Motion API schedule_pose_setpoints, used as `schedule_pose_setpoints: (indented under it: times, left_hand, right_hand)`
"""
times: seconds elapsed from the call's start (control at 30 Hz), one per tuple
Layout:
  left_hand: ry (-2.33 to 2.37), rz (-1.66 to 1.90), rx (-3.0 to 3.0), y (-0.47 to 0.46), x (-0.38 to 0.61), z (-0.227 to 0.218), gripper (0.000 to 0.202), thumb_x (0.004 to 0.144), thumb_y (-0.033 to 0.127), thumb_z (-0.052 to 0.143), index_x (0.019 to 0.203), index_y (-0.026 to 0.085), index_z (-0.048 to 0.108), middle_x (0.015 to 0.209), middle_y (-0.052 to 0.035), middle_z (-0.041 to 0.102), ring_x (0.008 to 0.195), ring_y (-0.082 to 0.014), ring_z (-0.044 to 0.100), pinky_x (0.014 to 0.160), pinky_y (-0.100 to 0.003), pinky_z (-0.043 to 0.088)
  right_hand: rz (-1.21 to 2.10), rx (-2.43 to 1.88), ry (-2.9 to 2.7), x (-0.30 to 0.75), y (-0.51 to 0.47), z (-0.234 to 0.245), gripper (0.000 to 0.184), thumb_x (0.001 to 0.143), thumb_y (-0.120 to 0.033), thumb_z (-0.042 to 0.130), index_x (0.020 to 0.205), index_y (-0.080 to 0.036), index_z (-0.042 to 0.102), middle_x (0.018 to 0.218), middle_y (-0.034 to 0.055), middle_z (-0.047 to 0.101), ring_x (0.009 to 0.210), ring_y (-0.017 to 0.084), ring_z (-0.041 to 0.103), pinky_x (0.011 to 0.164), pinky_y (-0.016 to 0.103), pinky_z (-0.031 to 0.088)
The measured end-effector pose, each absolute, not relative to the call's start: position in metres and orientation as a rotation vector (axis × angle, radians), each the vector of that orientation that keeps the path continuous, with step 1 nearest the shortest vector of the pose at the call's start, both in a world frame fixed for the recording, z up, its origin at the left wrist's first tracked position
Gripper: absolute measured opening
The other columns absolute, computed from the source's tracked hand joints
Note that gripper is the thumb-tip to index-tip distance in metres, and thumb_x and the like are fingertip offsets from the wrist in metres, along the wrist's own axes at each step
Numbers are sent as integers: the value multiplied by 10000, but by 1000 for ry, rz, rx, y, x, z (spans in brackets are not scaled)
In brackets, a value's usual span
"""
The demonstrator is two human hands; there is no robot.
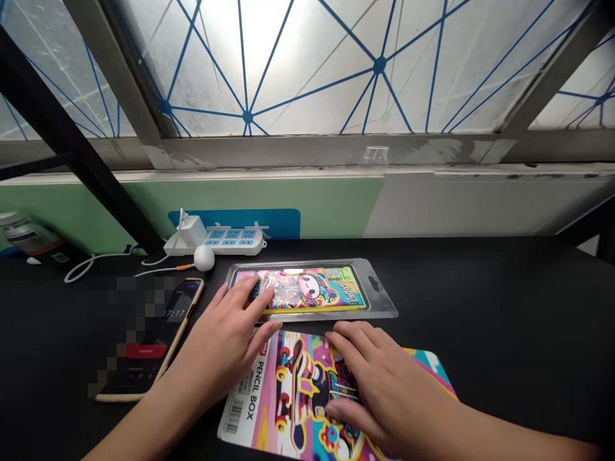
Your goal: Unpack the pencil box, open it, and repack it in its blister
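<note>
A pencil box (317, 289) printed with a cartoon figure and the word SPORT lies in a clear plastic blister pack (379, 304) on the black table. My left hand (235, 320) rests over the pack's left end, fingers spread and touching it. In front of the pack lies a colourful backing card (300, 397) marked PENCIL BOX, with a skateboard picture and a barcode. Flat on the card's right half is my right hand (372, 378), its fingers stretched out and covering part of the print. Neither hand is wrapped round anything.
A phone (156, 339) with its screen lit lies left of my left hand. Behind it stand a white power strip (230, 240) with a plug and cable, and a small white bulb (204, 258). A bottle (31, 237) lies at the far left, near a black slanted bar (91, 141).
</note>
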State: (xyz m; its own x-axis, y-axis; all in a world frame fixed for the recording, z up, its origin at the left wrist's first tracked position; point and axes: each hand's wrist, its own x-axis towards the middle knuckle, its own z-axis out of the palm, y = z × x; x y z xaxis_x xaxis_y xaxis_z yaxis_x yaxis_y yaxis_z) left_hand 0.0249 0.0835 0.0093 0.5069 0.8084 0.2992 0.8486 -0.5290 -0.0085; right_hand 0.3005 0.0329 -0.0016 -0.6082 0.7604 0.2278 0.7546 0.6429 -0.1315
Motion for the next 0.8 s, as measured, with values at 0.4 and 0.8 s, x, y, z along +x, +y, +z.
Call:
schedule_pose_setpoints:
  times: [0.4,0.8]
  left_hand:
    - [-1682,-319,-2726,102,66,22,613,1067,536,363,1573,192,383,1677,-187,274,1562,-393,144,1185,-642,287]
    - [-1632,-219,-2920,88,44,28,424,1081,441,371,1434,310,565,1681,-95,305,1553,-380,213,1148,-740,253]
  right_hand:
    - [226,-1314,-2480,305,34,9,289,948,-487,596,934,-210,518,771,30,627,633,192,558,584,310,407]
    - [1129,-1562,-2287,422,121,43,486,886,-659,599,702,-209,622,653,-14,549,613,157,467,553,280,339]
